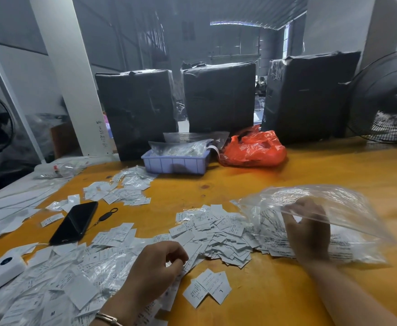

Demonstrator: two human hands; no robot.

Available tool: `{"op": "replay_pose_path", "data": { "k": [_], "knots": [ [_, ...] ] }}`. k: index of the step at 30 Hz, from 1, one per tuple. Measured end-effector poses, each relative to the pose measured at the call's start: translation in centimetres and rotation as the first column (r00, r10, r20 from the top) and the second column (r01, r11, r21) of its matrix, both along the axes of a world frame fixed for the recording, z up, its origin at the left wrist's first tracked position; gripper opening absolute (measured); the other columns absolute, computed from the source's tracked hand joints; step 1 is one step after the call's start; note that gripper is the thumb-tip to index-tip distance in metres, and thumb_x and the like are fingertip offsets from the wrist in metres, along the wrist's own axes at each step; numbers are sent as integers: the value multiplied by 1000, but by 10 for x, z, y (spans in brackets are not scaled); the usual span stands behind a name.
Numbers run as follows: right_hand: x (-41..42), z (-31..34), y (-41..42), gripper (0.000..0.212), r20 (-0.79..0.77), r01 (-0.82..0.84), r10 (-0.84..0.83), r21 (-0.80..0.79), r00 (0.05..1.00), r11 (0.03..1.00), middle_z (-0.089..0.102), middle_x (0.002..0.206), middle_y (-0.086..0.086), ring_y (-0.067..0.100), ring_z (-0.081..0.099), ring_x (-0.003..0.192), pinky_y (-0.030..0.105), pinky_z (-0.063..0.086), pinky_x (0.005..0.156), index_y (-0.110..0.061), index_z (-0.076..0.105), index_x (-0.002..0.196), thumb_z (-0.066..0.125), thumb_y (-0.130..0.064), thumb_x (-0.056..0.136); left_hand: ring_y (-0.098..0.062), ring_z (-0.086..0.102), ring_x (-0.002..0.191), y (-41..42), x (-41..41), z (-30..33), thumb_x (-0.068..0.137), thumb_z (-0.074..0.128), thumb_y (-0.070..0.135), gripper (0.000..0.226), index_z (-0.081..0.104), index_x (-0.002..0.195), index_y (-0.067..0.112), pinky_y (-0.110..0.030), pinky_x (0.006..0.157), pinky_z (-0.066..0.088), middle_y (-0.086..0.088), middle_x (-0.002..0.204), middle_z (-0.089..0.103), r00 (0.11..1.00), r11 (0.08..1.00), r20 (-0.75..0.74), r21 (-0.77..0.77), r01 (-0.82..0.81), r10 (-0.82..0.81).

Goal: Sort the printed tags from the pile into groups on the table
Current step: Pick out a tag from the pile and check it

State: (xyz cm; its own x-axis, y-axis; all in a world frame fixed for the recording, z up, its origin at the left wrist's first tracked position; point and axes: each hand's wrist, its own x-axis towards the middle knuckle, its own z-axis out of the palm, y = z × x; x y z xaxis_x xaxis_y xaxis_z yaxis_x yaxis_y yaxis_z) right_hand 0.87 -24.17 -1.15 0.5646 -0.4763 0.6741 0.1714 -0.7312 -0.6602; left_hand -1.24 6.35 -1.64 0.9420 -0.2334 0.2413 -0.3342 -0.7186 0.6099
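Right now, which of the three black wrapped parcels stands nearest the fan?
The rightmost black parcel, beside the fan; the other two stand further left.

White printed tags (218, 234) lie heaped flat and overlapping in the middle of the orange table (275, 300), spilling right into a clear plastic bag (348, 208). A small group (208, 287) lies near, another group (122, 191) far left.
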Motion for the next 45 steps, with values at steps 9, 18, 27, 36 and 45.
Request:
{"op": "replay_pose_path", "data": {
  "k": [9,18,27,36,45],
  "knots": [
    [-22,8,46,11,-90,-506,767,703,635,501,72,79,10,12,60,56,19,46,52,-9,73,87,62,-6,87,0,63,87,-6,-1,0,86,72,21,15,71,90,35,-21,70,54,26,91,67,999,990,5,-134,53,-53],
    [-37,3,82,17,-22,-516,984,849,175,110,66,82,20,26,65,72,27,50,62,5,64,105,60,1,89,-12,69,90,-17,-9,7,78,79,31,41,66,117,33,-28,78,57,4,98,73,950,911,-159,-363,197,-269],
    [-37,6,84,33,-197,-577,924,733,328,361,70,87,21,22,62,61,29,43,52,-2,57,96,58,-34,91,-18,66,68,-15,-9,8,83,75,17,6,74,78,21,-30,65,55,-4,75,71,982,904,-68,-407,133,-175],
    [-41,16,71,39,-726,-798,572,51,383,600,59,98,-12,4,53,86,29,47,75,-35,62,101,80,-46,68,-20,73,77,-9,-6,8,80,78,10,14,65,83,4,-26,68,57,-7,80,75,993,862,-111,-506,-23,-39],
    [-43,14,91,45,-840,-762,391,-41,377,647,50,89,-14,5,46,78,23,40,65,-31,54,92,79,-56,65,-11,67,78,-10,-7,9,84,71,5,22,76,79,25,-29,73,55,5,83,74,997,894,-77,-448,-31,-4]
  ]
}}
